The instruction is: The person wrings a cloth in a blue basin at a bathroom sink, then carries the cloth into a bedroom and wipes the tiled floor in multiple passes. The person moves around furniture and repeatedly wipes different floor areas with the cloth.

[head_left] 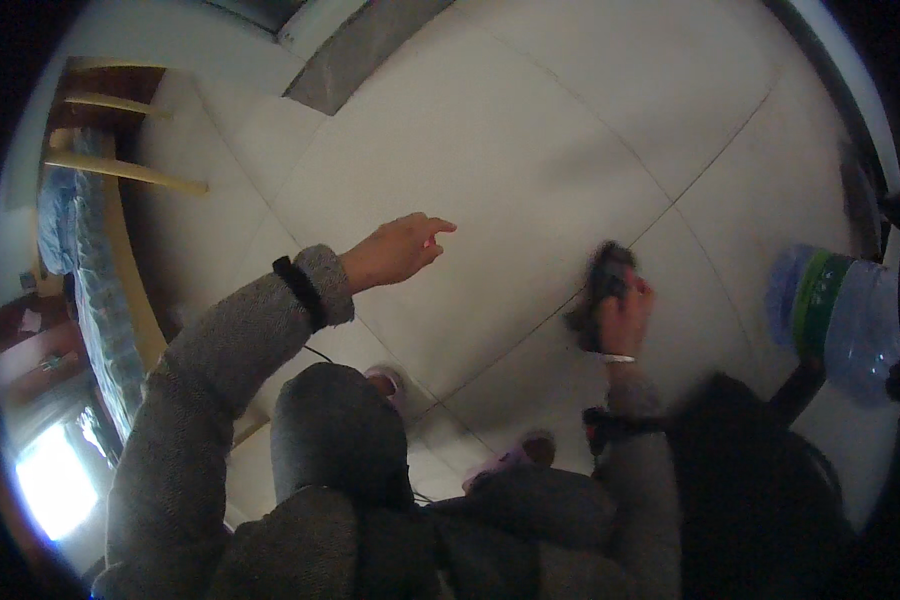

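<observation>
So the right hand (625, 315) is clamped around a dark, fuzzy-looking thing, probably a cloth or scrubbing pad (600, 285), pressed onto the pale floor tiles (490, 150) a bit right of centre, right where a grout line runs through. It's blurred, so I can't tell exactly what kind of pad it is. The left hand (395, 250) is out in the air over the tiles to the left, fingers loosely stretched and gripping nothing. Stuff I'd worry about: the person is bent way over with both knees tucked near the body, so leaning on that one pad could let it slide on smooth tile and tip them forward, and the free hand isn't planted on anything to catch them. There's also a big clear plastic bottle with a green band (835, 310) at the far right edge, quite near the working arm; a wide sweep could probably knock it. A thin dark cord hangs by the left sleeve and might snag, I guess. Counts: two hands, one pad, one bottle, two dark wristbands (one per wrist) plus one pale bangle on the right wrist, two slippered feet just peeking out, and one wooden bed frame with a blue patterned mattress (80, 230) off on the left.
</observation>
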The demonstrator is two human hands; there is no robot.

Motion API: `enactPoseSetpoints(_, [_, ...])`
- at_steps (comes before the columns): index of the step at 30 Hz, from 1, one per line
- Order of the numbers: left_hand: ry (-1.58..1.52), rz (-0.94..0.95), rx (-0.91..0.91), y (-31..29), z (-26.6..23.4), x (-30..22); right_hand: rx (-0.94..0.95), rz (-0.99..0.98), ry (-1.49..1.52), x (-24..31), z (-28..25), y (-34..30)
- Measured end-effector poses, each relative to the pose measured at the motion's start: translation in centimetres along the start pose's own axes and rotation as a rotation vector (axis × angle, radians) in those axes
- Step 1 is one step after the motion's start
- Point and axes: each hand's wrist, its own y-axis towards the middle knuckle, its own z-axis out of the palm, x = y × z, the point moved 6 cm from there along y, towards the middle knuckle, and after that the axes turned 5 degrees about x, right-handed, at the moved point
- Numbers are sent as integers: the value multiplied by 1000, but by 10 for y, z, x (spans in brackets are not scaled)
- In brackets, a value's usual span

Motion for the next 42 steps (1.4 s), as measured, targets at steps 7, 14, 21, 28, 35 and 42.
enactPoseSetpoints(7, [56,15,35,47,26,2,81,371,-17,-127,-37,-23])
enactPoseSetpoints(14, [380,66,16,99,54,-17,74,335,-53,-146,-27,-23])
enactPoseSetpoints(21, [455,237,-46,99,84,-46,77,333,-26,-134,-32,-21])
enactPoseSetpoints(28, [586,461,107,52,114,-56,87,292,-107,-130,-33,-18])
enactPoseSetpoints(35, [789,453,100,13,108,-24,71,304,-60,-137,-32,-19])
enactPoseSetpoints(42, [850,475,40,17,116,-26,40,226,-128,-135,-35,-19])
